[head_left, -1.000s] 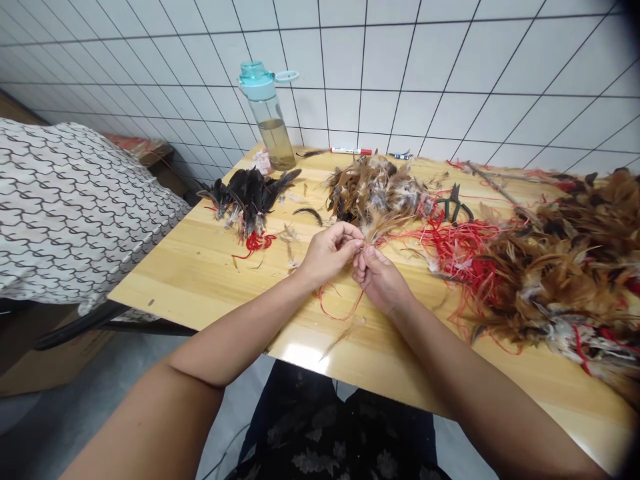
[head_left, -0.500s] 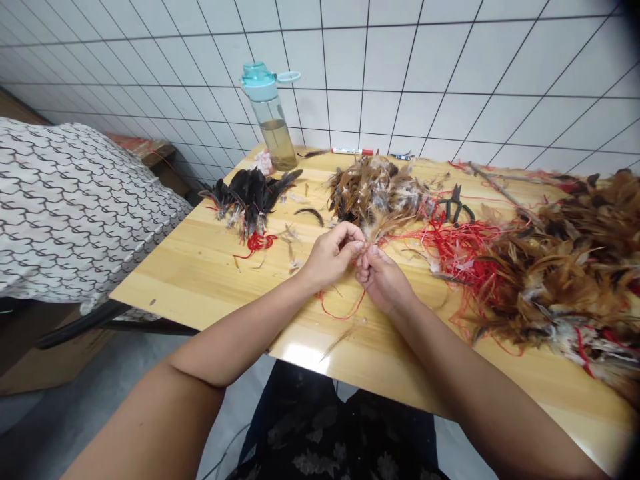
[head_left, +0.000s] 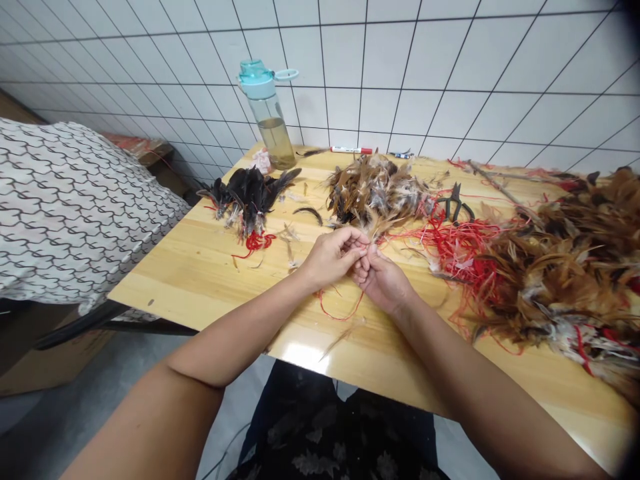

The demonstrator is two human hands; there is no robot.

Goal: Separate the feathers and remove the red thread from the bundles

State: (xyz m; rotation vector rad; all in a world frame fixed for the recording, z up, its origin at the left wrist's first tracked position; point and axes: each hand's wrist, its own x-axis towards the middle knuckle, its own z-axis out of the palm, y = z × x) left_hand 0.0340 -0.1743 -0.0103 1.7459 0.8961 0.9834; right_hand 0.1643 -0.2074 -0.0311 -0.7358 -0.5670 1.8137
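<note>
Both hands meet over the middle of the wooden table [head_left: 200, 267]. My left hand [head_left: 333, 257] pinches the base of a small bunch of brown feathers [head_left: 383, 225], fingers curled. Touching it from the right, my right hand [head_left: 383, 280] is closed on the same bunch where red string [head_left: 340, 310] hangs down and loops on the table. The bunch runs back into a pile of brown feathers [head_left: 375, 190] just behind the hands.
A heap of brown feathers with red string [head_left: 560, 267] fills the right side. Black feathers [head_left: 250, 193] lie at left. Black pliers [head_left: 454, 203], a water bottle [head_left: 267, 113] and a marker [head_left: 350, 150] sit toward the tiled wall. A patterned cloth [head_left: 75, 207] lies left of the table.
The hands have barely shifted; the fingers have drawn slightly closer together on the feather bunch. Nothing else has moved.
</note>
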